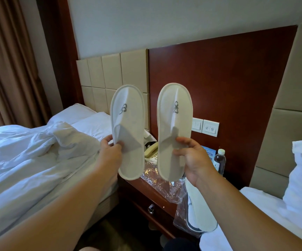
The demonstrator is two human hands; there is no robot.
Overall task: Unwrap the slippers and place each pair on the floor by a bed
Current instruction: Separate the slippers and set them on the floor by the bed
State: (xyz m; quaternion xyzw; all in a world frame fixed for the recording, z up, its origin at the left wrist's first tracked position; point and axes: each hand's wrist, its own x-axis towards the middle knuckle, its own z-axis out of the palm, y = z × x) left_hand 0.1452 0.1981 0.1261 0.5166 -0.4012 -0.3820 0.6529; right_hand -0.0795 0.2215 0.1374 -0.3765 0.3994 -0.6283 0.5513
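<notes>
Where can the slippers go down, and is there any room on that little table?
The dark floor between the left bed and the nightstand looks bare. The nightstand is crowded: phone, crumpled plastic wrap, water bottle and another slipper pair at its right edge.

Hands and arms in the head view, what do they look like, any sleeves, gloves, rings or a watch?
The left hand and right hand are both bare, with no gloves. No ring, watch or bracelet shows on the visible sides of the fingers and wrists. Both forearms are uncovered all the way down to the frame's lower edge, so no sleeve is in view.
</notes>
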